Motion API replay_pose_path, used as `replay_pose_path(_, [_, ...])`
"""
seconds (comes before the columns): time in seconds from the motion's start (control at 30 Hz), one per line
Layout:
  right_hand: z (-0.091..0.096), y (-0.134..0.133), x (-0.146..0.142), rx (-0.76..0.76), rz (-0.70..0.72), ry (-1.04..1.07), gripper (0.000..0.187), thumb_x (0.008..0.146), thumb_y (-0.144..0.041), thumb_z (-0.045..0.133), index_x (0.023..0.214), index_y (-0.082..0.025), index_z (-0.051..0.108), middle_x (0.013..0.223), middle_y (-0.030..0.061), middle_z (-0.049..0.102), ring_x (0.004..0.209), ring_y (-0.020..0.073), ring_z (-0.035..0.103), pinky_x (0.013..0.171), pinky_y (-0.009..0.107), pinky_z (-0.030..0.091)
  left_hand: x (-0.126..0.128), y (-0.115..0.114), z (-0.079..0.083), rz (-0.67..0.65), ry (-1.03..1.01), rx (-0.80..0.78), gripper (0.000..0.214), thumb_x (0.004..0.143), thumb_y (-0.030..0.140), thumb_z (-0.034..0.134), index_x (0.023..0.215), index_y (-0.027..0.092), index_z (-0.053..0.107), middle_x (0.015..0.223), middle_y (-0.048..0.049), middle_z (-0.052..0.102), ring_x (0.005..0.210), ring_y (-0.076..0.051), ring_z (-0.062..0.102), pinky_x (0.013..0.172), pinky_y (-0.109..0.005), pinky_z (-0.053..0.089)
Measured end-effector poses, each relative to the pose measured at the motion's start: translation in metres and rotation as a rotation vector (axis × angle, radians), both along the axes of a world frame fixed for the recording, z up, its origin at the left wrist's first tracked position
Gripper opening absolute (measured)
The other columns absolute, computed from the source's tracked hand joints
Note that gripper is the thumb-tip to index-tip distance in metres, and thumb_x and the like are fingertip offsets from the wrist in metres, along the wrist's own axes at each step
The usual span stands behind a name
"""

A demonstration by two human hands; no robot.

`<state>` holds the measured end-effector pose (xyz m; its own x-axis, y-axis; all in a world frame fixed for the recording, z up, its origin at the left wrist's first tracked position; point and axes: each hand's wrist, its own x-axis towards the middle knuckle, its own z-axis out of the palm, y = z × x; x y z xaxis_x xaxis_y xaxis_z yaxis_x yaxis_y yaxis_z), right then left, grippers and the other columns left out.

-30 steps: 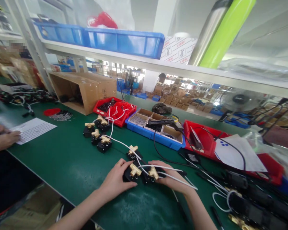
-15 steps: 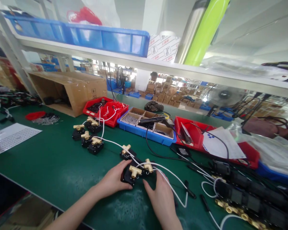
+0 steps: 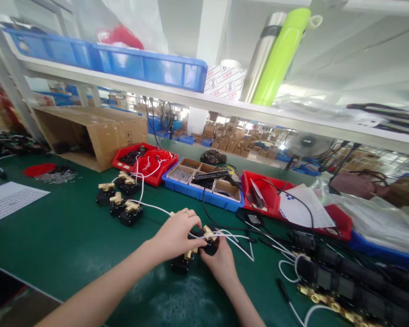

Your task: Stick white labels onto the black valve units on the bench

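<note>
My right hand curls around a black valve unit with a brass tee fitting on top. My left hand reaches over from the left, thumb and forefinger closed about a white cable beside that fitting; its fingertips are partly hidden. Below the left hand sits another valve unit, its brass partly covered by the fingers. A further unit behind the left hand is mostly hidden. Farther left, several similar units stand together on the green tabletop.
Behind stand a red bin, a blue tray with compartments and another red bin. Rows of black valve units with brass fittings lie at right. At left are a printed sheet and a cardboard box. A shelf runs overhead.
My left hand has left the nearer valve unit and moved up and right to the cable. My right hand has closed around the right-hand unit. The view has shifted slightly.
</note>
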<state>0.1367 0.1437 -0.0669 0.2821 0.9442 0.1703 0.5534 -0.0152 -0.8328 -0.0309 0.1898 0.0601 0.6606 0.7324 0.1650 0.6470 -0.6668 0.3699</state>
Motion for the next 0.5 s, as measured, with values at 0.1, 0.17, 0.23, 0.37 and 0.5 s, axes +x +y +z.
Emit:
replay_pose_path(0.1, [0.009, -0.005, 0.013, -0.014, 0.041, 0.027, 0.063, 0.066, -0.020, 0.067, 0.127, -0.013, 0.053, 0.112, 0.0149, 0.071, 0.101, 0.0312, 0.070, 0.090, 0.042, 0.057, 0.036, -0.002, -0.008, -0.034, 0.135, 0.006, 0.018, 0.068, 0.022, 0.081, 0.080, 0.016, 0.069, 0.090, -0.0127, 0.069, 0.095, -0.035, 0.062, 0.082, -0.046, 0.048])
replay_pose_path(0.17, [0.013, -0.010, 0.021, -0.021, 0.063, 0.035, 0.064, 0.064, -0.018, 0.066, 0.127, -0.012, 0.054, 0.116, 0.0160, 0.070, 0.103, 0.0314, 0.070, 0.092, 0.043, 0.056, 0.051, -0.003, -0.017, -0.025, 0.193, 0.006, 0.008, 0.069, 0.007, 0.069, 0.071, 0.015, 0.068, 0.081, -0.0147, 0.068, 0.090, -0.036, 0.062, 0.079, -0.046, 0.048])
replay_pose_path(0.23, [0.014, -0.014, 0.028, -0.024, 0.084, 0.043, 0.065, 0.064, -0.018, 0.066, 0.128, -0.013, 0.055, 0.120, 0.0157, 0.068, 0.108, 0.0312, 0.068, 0.097, 0.043, 0.054, 0.055, -0.001, -0.023, -0.034, 0.202, 0.006, 0.015, 0.068, 0.003, 0.062, 0.064, 0.016, 0.066, 0.078, -0.0139, 0.067, 0.090, -0.035, 0.062, 0.077, -0.045, 0.046])
replay_pose_path(0.37, [0.008, -0.018, 0.032, -0.005, 0.103, 0.051, 0.067, 0.067, -0.019, 0.065, 0.132, -0.012, 0.052, 0.125, 0.0157, 0.066, 0.115, 0.0297, 0.065, 0.103, 0.042, 0.050, 0.046, 0.011, -0.026, -0.102, 0.135, -0.035, 0.011, 0.064, 0.013, 0.065, 0.057, 0.019, 0.062, 0.079, -0.0069, 0.063, 0.087, -0.029, 0.059, 0.072, -0.038, 0.044])
replay_pose_path(0.5, [0.005, -0.014, 0.027, 0.034, 0.088, 0.042, 0.060, 0.065, -0.019, 0.070, 0.124, -0.015, 0.060, 0.125, 0.0138, 0.065, 0.122, 0.0321, 0.058, 0.108, 0.046, 0.043, 0.038, 0.022, -0.026, -0.167, 0.064, -0.101, 0.015, 0.065, 0.016, 0.070, 0.054, 0.020, 0.061, 0.072, -0.0002, 0.061, 0.080, -0.022, 0.057, 0.081, -0.037, 0.042])
